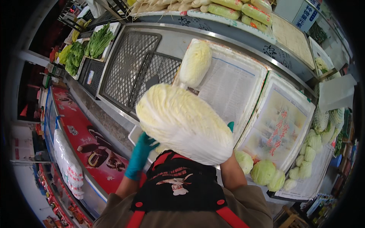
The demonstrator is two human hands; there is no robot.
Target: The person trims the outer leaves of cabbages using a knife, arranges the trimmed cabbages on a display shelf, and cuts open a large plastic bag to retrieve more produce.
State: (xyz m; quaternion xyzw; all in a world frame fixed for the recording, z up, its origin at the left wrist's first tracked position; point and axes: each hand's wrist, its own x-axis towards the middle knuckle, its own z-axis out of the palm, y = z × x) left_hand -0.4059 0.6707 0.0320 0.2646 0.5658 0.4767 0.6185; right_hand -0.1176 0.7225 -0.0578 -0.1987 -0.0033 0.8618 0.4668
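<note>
A large napa cabbage (185, 122), pale yellow at its leafy end and white at its base, is held up in front of my apron. My right hand (230, 125) is mostly hidden behind the base end, with only a teal glove tip showing past the far edge. At the leafy end, my left hand (145, 146) in a teal glove has its fingers against the lower edge of the cabbage. A second napa cabbage (196, 63) lies in a foam box (228, 85) lined with newspaper, just beyond the held one.
Black plastic grates (128, 65) fill the metal-framed stand's left part. Another paper-lined foam box (273, 125) stands at right, with round cabbages (263, 172) by its near edge. White radishes (171, 6) lie across the back. A red chest freezer (88, 139) flanks my left side.
</note>
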